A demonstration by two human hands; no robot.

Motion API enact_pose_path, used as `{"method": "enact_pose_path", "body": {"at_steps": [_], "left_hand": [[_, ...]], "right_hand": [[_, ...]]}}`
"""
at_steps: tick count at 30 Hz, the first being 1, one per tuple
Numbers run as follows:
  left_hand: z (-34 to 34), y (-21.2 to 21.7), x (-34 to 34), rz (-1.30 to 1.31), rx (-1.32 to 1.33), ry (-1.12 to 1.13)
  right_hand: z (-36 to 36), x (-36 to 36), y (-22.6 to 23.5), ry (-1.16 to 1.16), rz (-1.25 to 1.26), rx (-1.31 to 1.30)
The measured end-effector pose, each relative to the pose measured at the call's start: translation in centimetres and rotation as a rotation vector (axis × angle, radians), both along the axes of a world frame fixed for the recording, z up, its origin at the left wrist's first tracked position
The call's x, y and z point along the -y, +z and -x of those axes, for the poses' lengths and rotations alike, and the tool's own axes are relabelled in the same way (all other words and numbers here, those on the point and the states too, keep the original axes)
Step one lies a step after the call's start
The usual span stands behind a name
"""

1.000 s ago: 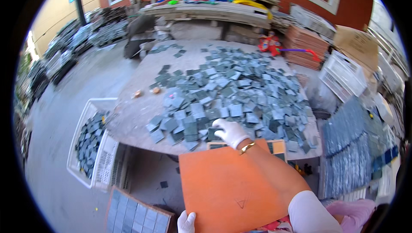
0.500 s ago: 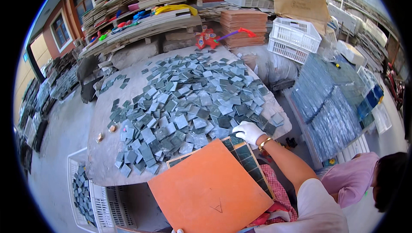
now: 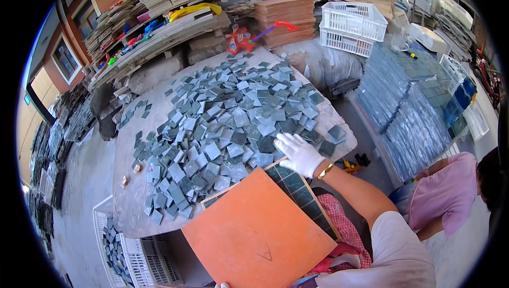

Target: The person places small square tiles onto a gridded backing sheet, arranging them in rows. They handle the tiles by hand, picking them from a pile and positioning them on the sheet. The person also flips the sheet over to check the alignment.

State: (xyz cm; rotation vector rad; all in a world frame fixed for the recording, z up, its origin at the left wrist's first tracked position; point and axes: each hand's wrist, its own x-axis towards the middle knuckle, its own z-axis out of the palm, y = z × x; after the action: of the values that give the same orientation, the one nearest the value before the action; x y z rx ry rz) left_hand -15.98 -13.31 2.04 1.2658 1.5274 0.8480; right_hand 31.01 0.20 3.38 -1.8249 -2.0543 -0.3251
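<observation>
My right hand (image 3: 301,156) spread at the tray (image 3: 326,212) corner
Orange board (image 3: 254,229) overlaps it; my left hand (image 3: 223,285) barely shows, grip I can't tell.

Left hand (image 3: 223,285) mostly past lower edge

Tiles (image 3: 233,105) on table (image 3: 130,192), board (image 3: 260,229) over tray (image 3: 327,218) before them, crate (image 3: 151,264) at near left

Smooth matt board (image 3: 257,229), glossy metal bracelet (image 3: 325,172)
</observation>
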Motion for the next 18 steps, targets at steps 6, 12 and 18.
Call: {"method": "enact_pose_path", "body": {"at_steps": [6, 12, 18], "left_hand": [[-0.1, 0.1, -0.1, 0.003, -0.021, -0.003], [1.4, -0.9, 0.5, 0.088, 0.125, -0.026], [0.7, 0.8, 0.7, 0.016, 0.168, -0.03]], "right_hand": [[4.7, 6.3, -2.8, 0.083, 0.304, 0.011], [7.6, 15.4, -2.5, 0.016, 0.188, -0.761], [11.2, 19.7, 1.8, -0.265, 0.219, -1.167]]}}
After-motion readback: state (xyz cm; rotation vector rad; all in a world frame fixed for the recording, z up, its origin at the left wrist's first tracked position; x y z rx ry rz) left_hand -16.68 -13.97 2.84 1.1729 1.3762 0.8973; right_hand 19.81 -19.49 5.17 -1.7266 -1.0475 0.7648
